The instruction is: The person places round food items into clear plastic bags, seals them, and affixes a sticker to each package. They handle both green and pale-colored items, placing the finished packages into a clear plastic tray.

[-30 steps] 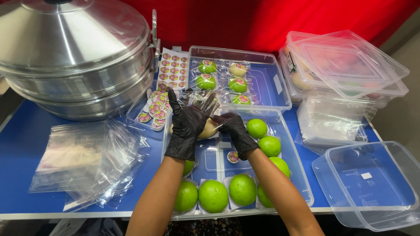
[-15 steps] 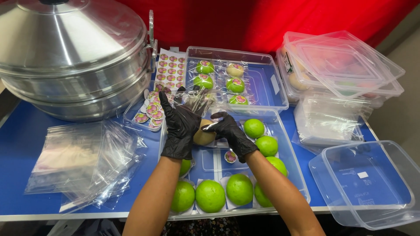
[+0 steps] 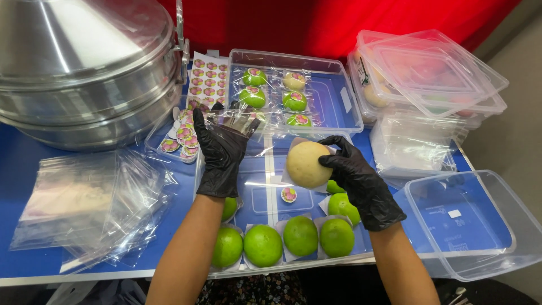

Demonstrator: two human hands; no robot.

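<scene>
Green buns (image 3: 263, 245) are kept in the clear tray (image 3: 265, 195) at the table's front edge. A pale bun (image 3: 305, 164) is gripped by the right hand (image 3: 357, 179); a clear bag (image 3: 240, 120) is pinched by the left hand (image 3: 220, 149).

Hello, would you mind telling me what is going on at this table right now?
A person in black gloves is handling steamed buns over a blue table. The right hand holds a pale round bun on its paper, while the left hand holds a clear plastic bag beside it. Below them, green buns sit in a shallow clear tray. Behind, a clear tub holds bagged buns with round stickers. A big metal steamer stands at left.
</scene>
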